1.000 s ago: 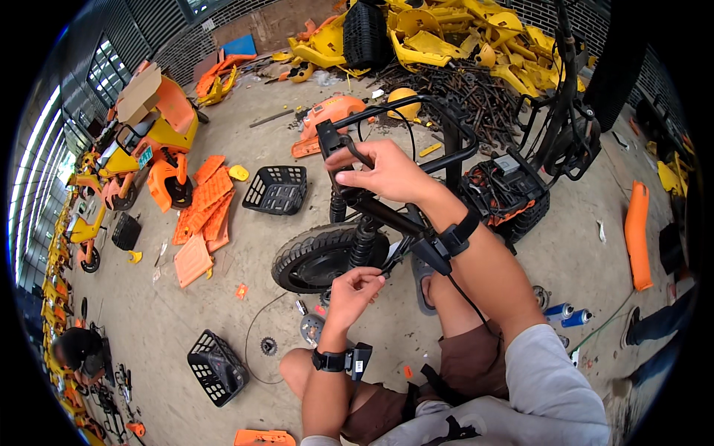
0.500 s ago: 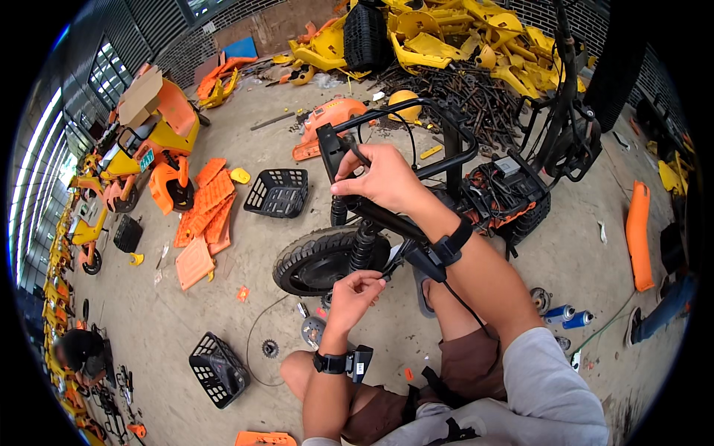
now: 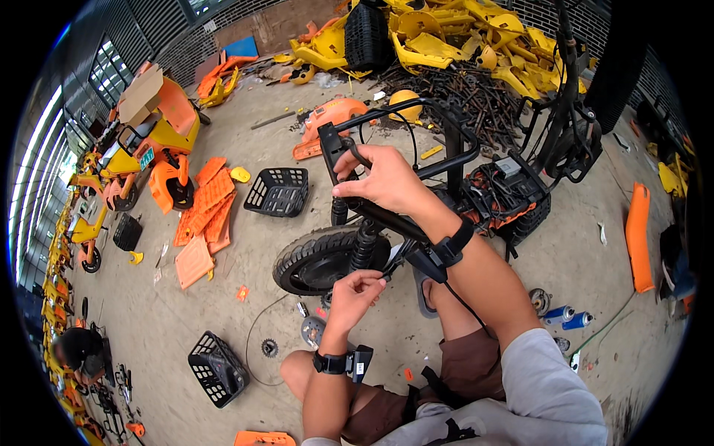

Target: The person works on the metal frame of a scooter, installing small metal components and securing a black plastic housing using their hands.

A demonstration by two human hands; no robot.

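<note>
A black scooter frame (image 3: 383,217) stands before me, its rear wheel (image 3: 316,260) and shock absorber (image 3: 364,245) on the near side. My right hand (image 3: 383,178) reaches over the frame's end, thumb and fingers pinched around a curved black piece (image 3: 360,152), perhaps a hex key or cable; its lower part is hidden by the fingers. Lower down, my left hand (image 3: 355,299) is closed in a pinch beside the wheel, fingertips at the end of some dark wires (image 3: 396,259). What exactly lies between those fingertips is too small to make out.
Black baskets (image 3: 277,192) and orange panels (image 3: 212,204) lie to the left. A sprocket (image 3: 269,348) and a thin cable are on the floor. Blue spray cans (image 3: 577,320) stand at right. Yellow parts (image 3: 446,37) are heaped at the back. A co-worker (image 3: 82,353) crouches far left.
My hands keep nearly the same places and grips. At the far right edge, another person's leg has shifted partly out of view.
</note>
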